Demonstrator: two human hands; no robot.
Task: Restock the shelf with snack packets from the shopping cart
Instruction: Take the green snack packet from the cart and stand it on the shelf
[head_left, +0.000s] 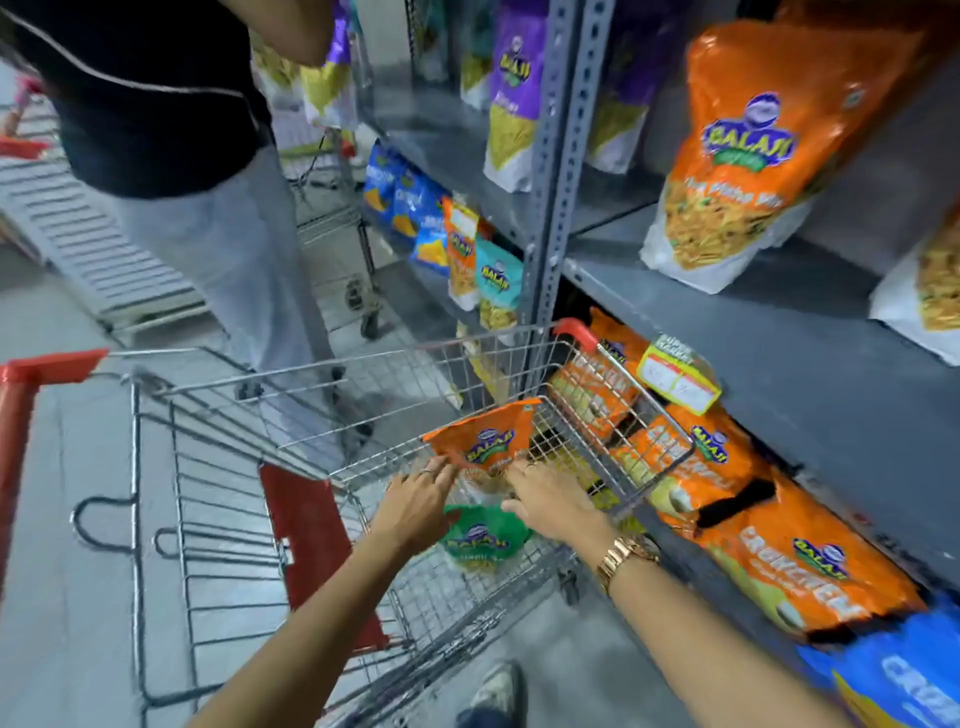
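Both my hands reach down into the wire shopping cart. An orange snack packet stands tilted inside the cart, and my left hand and my right hand grip its lower part from either side. Below it in the cart lies a green snack packet, partly hidden by my left hand. The grey metal shelf stands to the right, with an orange packet upright on its middle board.
Another person stands ahead on the left by a second cart. Orange packets fill the bottom shelf next to the cart. Purple packets sit on the upper board, blue ones further back. A perforated upright post divides the shelving.
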